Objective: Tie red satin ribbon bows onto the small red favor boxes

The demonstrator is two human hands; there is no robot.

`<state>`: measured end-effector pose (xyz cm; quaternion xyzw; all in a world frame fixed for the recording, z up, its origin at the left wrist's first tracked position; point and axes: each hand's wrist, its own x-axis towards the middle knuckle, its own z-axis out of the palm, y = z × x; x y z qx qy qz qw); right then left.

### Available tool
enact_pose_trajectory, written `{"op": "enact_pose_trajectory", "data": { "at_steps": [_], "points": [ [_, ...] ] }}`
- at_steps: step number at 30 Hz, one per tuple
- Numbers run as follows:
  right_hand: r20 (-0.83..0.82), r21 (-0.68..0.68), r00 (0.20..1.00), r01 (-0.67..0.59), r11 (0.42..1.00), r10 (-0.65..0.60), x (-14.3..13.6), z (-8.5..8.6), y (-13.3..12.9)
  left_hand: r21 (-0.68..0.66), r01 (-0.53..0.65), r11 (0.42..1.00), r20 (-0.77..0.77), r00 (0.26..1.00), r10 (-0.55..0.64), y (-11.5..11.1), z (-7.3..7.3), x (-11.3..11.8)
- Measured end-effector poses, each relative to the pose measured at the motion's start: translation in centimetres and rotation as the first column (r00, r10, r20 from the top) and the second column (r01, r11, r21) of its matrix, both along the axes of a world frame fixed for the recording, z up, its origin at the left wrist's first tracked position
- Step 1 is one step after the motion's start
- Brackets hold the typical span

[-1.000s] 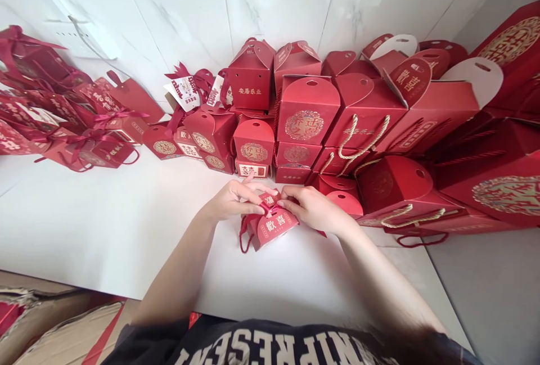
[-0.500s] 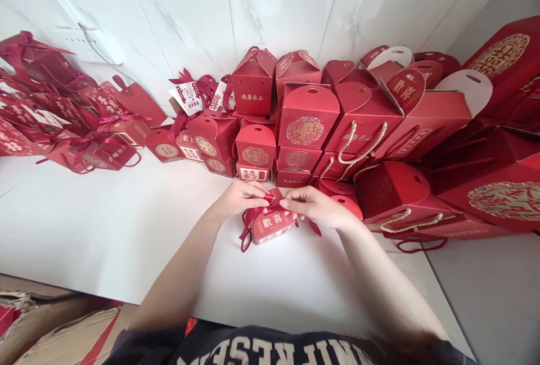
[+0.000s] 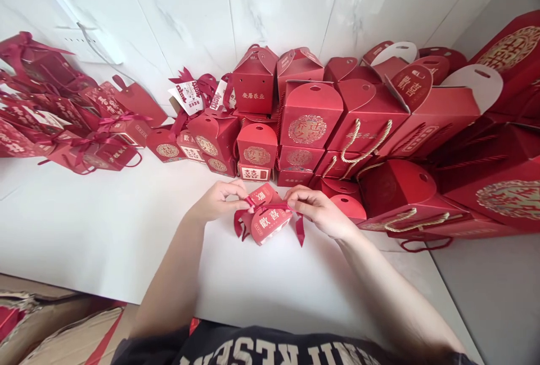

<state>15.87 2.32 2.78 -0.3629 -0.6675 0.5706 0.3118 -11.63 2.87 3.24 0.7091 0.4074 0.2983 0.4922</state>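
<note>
A small red gift box [image 3: 269,224] with gold lettering lies on the white table in front of me, its lettered faces turned upward. A dark red ribbon [image 3: 272,205] crosses its top and its tails hang down on both sides. On the box's left, my left hand [image 3: 225,199] pinches the ribbon between thumb and fingers. My right hand [image 3: 312,207] grips the ribbon at the box's right side. Between the two hands the ribbon runs taut.
Stacked red boxes [image 3: 312,115] stand behind and to the right. More ribboned boxes [image 3: 103,151] crowd the left back, below a wall socket [image 3: 84,44]. Cardboard cartons [image 3: 50,325] lie below the table's front left edge.
My hands have moved apart, drawing the ribbon out sideways. The box has tipped so that its top flaps now show, and a ribbon tail hangs at its right.
</note>
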Motion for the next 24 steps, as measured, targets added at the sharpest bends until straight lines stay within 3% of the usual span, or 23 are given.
{"op": "enact_pose_trajectory", "data": {
  "at_steps": [4,7,10,12,16,21,24],
  "points": [
    [0.128,0.131,0.989,0.062,0.989,-0.079,0.2,0.9,-0.5,-0.046,0.119,0.992,-0.113,0.986,-0.123,-0.5,0.6,-2.8],
    [0.229,0.115,0.969,0.066,0.991,-0.091,0.4,1.7,-0.6,-0.061,0.154,0.986,-0.107,0.981,-0.16,-0.8,1.1,-3.7],
    [0.306,0.018,0.952,-0.026,1.0,0.019,0.5,2.1,-0.7,-0.21,0.16,0.965,-0.031,0.985,-0.17,-1.0,1.3,-2.8],
    [0.341,0.017,0.94,-0.032,0.999,0.025,0.4,2.2,-0.6,-0.314,0.114,0.943,-0.058,0.989,-0.139,-1.3,1.2,-1.3],
    [0.382,0.085,0.924,-0.054,0.995,0.017,0.3,2.0,-0.7,-0.274,-0.073,0.959,-0.225,0.974,0.009,-1.7,1.0,1.2],
    [0.428,0.185,0.904,-0.099,0.978,0.011,0.4,1.8,-0.9,-0.301,-0.027,0.953,-0.254,0.966,-0.052,-1.9,1.1,1.2],
    [0.49,0.262,0.869,-0.071,0.963,-0.069,0.3,1.5,-0.9,-0.323,-0.028,0.946,-0.277,0.959,-0.066,-1.7,1.2,0.4]
  ]
}}
